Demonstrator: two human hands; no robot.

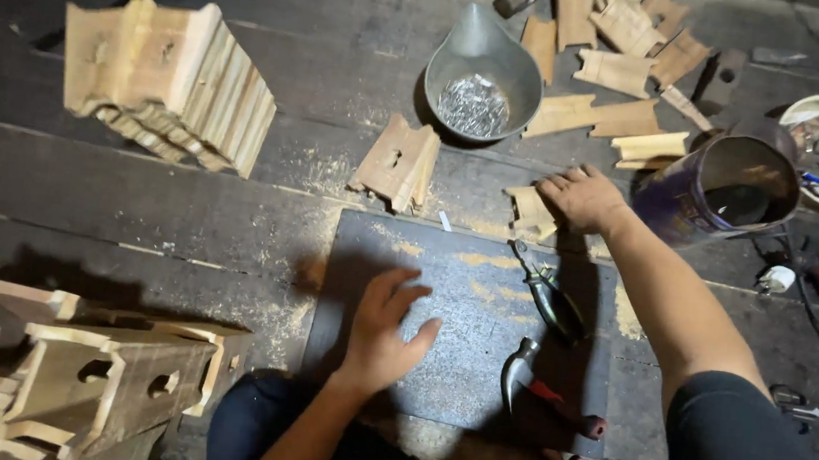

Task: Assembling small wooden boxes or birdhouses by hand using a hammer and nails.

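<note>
Our right hand point(582, 199) closes on a small notched pale wood piece point(531, 212), left hand point(384, 330) open flat on the dark grey mat point(462, 302); reaching back we'd likely snag the steel claw hammer point(526, 377) or black-handled pliers point(549, 292).

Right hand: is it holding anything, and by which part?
The right hand rests on a small notched wooden piece, fingers over its top right edge; whether it is gripped cannot be told. The left hand holds nothing.
</note>
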